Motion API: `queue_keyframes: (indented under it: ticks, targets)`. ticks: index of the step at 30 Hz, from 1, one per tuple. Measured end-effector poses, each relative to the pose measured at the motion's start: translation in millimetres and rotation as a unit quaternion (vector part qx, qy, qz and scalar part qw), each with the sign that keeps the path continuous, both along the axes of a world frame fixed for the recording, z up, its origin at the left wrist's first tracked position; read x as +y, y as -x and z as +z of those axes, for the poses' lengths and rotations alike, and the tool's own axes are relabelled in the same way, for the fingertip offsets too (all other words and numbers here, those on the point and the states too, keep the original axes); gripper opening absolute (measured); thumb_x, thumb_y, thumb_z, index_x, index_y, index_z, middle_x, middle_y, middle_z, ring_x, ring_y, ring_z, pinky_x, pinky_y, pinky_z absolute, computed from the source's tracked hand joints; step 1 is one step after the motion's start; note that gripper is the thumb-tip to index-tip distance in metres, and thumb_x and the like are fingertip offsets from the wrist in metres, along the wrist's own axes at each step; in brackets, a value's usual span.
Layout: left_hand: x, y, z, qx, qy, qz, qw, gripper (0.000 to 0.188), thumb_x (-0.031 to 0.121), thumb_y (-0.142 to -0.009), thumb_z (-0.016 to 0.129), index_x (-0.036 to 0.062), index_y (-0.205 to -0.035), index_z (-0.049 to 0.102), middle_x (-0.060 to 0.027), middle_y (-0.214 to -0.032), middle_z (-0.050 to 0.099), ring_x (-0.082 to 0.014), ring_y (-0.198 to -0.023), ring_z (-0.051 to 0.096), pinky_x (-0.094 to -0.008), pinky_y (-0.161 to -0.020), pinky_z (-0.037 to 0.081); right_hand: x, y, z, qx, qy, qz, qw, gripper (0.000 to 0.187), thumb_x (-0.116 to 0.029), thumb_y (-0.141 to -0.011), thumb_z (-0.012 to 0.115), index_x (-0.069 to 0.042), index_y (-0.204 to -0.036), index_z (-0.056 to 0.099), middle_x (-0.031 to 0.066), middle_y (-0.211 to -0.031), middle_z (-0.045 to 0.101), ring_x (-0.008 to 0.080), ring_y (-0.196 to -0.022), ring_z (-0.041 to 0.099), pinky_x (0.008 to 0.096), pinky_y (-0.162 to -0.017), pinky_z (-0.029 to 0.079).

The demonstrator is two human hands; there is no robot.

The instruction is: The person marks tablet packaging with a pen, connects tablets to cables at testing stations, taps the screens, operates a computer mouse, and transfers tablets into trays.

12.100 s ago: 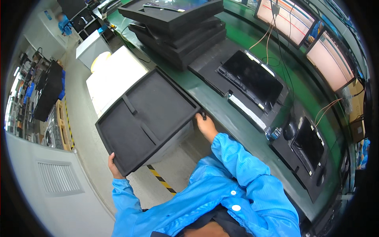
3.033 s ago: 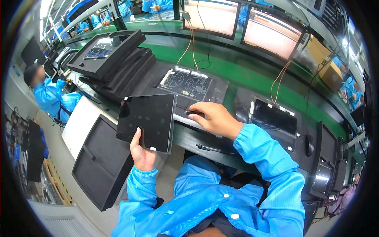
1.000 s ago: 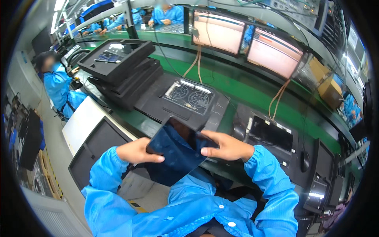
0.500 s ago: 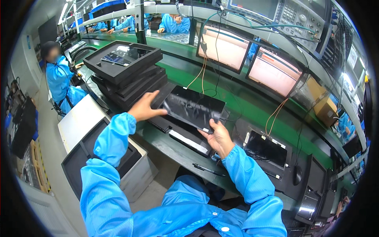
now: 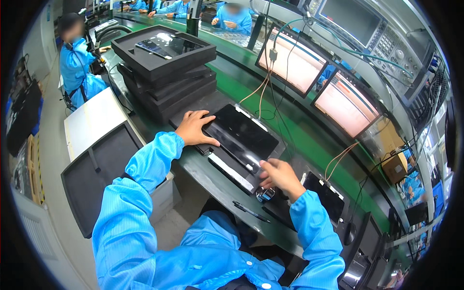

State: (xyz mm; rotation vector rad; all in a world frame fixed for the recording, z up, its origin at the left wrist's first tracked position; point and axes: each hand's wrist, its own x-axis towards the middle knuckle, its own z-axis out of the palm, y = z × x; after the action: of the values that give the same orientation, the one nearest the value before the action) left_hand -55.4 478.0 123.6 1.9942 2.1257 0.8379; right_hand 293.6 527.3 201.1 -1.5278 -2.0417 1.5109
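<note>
A dark, glossy flat display panel (image 5: 246,129) lies on a black fixture on the bench in front of me. White tabs line its far edge. My left hand (image 5: 195,128) is spread at the panel's left end, its fingers and thumb touching the edge. Close to the near right corner is my right hand (image 5: 281,178), its fingers loosely bent, apart and a little blurred, with nothing visible in them. A pale strip (image 5: 231,172) runs along the near side of the fixture. Below my right hand sits a small round shiny object (image 5: 265,194) whose kind I cannot make out.
Black foam trays (image 5: 166,89) are stacked at the far left, the top one holding a panel. A second panel (image 5: 323,194) lies to the right, near a mouse (image 5: 350,234). A pen (image 5: 250,211) rests by the bench's front edge. Two monitors (image 5: 292,60) stand behind, with cables hanging down.
The panel has gone from being held up by my right hand to lying on the fixture. My right hand has let go of its corner. My left hand has moved onto its left edge.
</note>
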Motion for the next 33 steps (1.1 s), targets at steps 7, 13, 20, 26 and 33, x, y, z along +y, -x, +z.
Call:
queue_keyframes:
  ticks: [7,13,20,26,33]
  targets:
    - [-3.8,-9.3,2.6,0.014,-0.003,0.026,1.000,0.103,0.068,-0.063,0.088,0.0109,-0.144,0.062,-0.0164,-0.156,0.046,-0.0418,-0.146,0.034,-0.0501,-0.124,0.026,-3.9,6.0,-12.8,-0.216,-0.417,0.199,0.860,0.078,-0.052,-0.084,0.078,-0.007,-0.144,0.059,0.0192,-0.111,0.063,0.0388,-0.107,0.062,0.0464,-0.093,0.053]
    - [-4.8,-11.4,-3.5,0.025,-0.035,0.031,0.999,0.098,0.061,-0.064,0.090,0.0102,-0.143,0.062,-0.0135,-0.155,0.050,-0.0394,-0.145,0.040,-0.0487,-0.124,0.027,1.6,3.7,-26.0,-0.158,-0.438,0.202,0.862,0.075,-0.050,-0.087,0.077,-0.005,-0.144,0.058,0.0220,-0.116,0.058,0.0389,-0.114,0.058,0.0466,-0.092,0.054]
    - [0.0,-9.1,-6.0,0.017,-0.036,0.016,0.999,0.099,0.060,-0.063,0.091,0.0091,-0.143,0.062,-0.0155,-0.155,0.050,-0.0386,-0.142,0.044,-0.0491,-0.122,0.031,-26.9,-18.8,-18.9,-0.018,-0.518,0.181,0.836,0.063,-0.039,-0.083,0.080,-0.001,-0.130,0.062,0.0192,-0.107,0.063,0.0390,-0.101,0.063,0.0494,-0.086,0.053]
    - [-10.8,-32.5,4.3,0.011,-0.006,0.077,0.997,0.087,0.038,-0.071,0.094,0.0024,-0.142,0.060,-0.0185,-0.156,0.048,-0.0378,-0.143,0.044,-0.0445,-0.119,0.036,-102.0,-136.9,-9.4,0.117,-0.475,0.204,0.848,0.046,-0.035,-0.094,0.074,-0.003,-0.125,0.066,0.0147,-0.117,0.067,0.0337,-0.107,0.066,0.0456,-0.089,0.055]
    - [-100.9,-173.4,-2.6,-0.331,-0.213,-0.010,0.919,0.025,0.009,-0.103,0.062,-0.0056,-0.123,0.067,-0.0158,-0.122,0.070,-0.0257,-0.117,0.065,-0.0388,-0.107,0.047,-125.6,-307.7,-31.1,-0.089,-0.519,-0.131,0.840,0.026,-0.021,-0.088,0.078,-0.005,-0.108,0.073,0.0123,-0.103,0.070,0.0340,-0.096,0.068,0.0442,-0.083,0.056]
